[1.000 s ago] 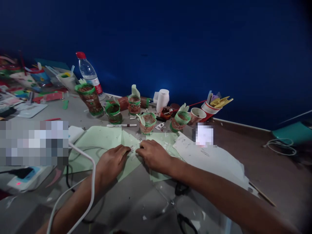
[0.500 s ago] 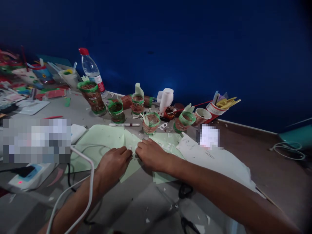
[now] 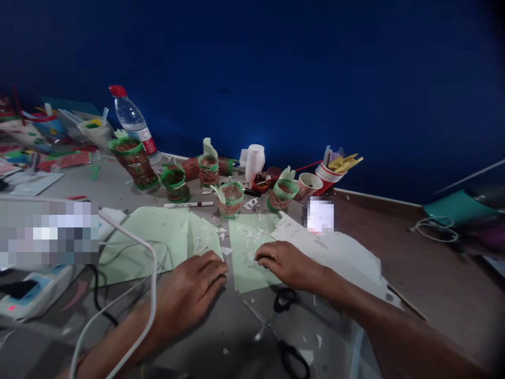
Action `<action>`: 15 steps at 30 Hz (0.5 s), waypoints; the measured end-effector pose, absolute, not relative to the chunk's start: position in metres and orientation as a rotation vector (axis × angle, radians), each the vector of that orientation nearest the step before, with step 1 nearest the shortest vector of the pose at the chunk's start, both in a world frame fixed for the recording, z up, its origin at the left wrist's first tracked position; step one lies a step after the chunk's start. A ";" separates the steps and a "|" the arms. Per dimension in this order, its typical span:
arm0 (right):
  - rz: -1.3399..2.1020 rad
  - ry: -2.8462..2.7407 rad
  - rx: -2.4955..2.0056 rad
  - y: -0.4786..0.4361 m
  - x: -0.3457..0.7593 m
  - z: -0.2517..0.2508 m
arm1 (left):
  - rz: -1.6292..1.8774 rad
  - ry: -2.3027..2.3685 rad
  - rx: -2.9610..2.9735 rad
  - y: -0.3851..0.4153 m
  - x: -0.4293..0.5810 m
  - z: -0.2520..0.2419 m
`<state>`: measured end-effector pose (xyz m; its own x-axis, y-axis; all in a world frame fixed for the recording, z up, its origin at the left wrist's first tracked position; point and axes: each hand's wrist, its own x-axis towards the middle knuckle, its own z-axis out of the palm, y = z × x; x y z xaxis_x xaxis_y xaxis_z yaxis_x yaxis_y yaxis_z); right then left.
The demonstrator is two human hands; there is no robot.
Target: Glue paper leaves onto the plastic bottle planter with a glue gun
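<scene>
My left hand (image 3: 188, 295) lies palm down on the grey table, fingers together and stretched toward the corner of a pale green paper sheet (image 3: 158, 245). My right hand (image 3: 287, 263) rests on a second pale green sheet (image 3: 248, 247), its fingers curled down onto small white paper scraps; what they pinch, if anything, is too small to see. Black-handled scissors (image 3: 284, 326) lie on the table just below my right hand. A white paper sheet (image 3: 339, 252) lies to the right under my forearm.
Several brown cups with green bands (image 3: 231, 200) stand in a row behind the sheets, with a marker (image 3: 188, 205), a water bottle (image 3: 132, 122), a white roll (image 3: 253, 162) and a cup of sticks (image 3: 333, 169). A white cable (image 3: 130, 295) crosses my left arm. A power strip (image 3: 27, 295) lies at left.
Both hands have drawn back toward me and moved apart. The right hand slid right onto the second green sheet; the left dropped to the table below the first sheet.
</scene>
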<state>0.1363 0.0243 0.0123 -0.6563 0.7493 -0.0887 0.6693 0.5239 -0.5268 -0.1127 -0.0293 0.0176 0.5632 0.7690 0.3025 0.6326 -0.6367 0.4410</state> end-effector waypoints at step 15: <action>0.456 -2.791 -1.286 0.009 0.155 -0.005 | 0.472 0.690 2.844 -0.051 -0.022 -0.019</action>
